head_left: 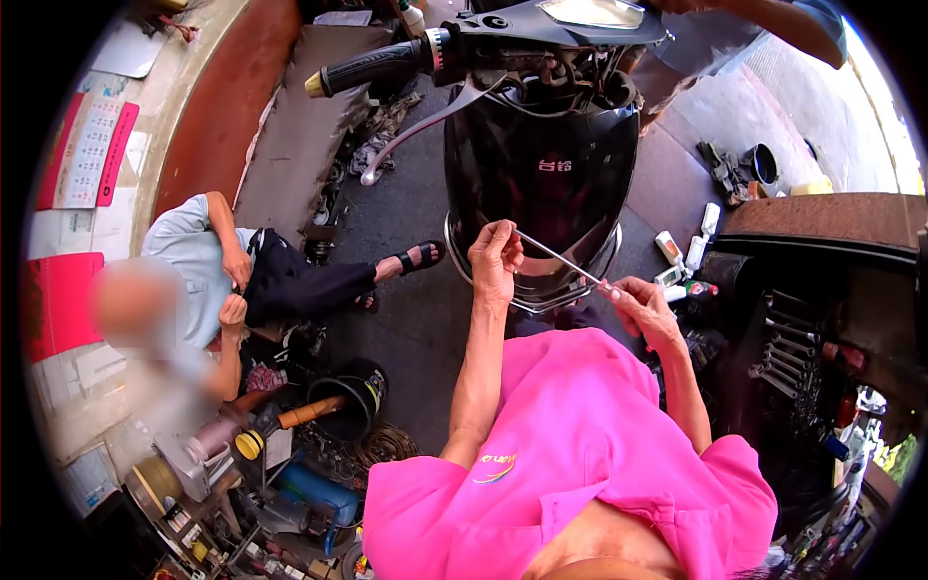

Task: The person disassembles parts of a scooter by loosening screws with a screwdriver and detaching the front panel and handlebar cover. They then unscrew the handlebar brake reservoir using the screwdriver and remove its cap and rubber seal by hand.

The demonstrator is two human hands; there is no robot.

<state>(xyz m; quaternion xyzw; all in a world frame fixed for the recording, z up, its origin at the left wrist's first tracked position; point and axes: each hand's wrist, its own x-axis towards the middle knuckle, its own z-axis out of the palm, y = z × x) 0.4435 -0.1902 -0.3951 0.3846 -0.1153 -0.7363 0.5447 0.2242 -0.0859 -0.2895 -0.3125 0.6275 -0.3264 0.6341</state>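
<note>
A thin, straight metal rod (559, 256) stretches at a slant between my two hands, in front of the scooter's black front panel (541, 145). My left hand (496, 259) pinches its upper left end with closed fingers. At the lower right end, the fingertips of my right hand (646, 311) close round the rod. My fingers cover both ends, so its exact kind cannot be made out. Above are the scooter's handlebar grip (372, 70) and silver brake lever (425, 126), with wires (570, 82) exposed near the steering head.
At left sits another person (193, 261), hands together. Another person's arm (783, 24) reaches in at top right. Wrenches (791, 353) lie in the dark cabinet at right, near several white bottles (694, 253). A black bucket (362, 396) and tools stand lower left.
</note>
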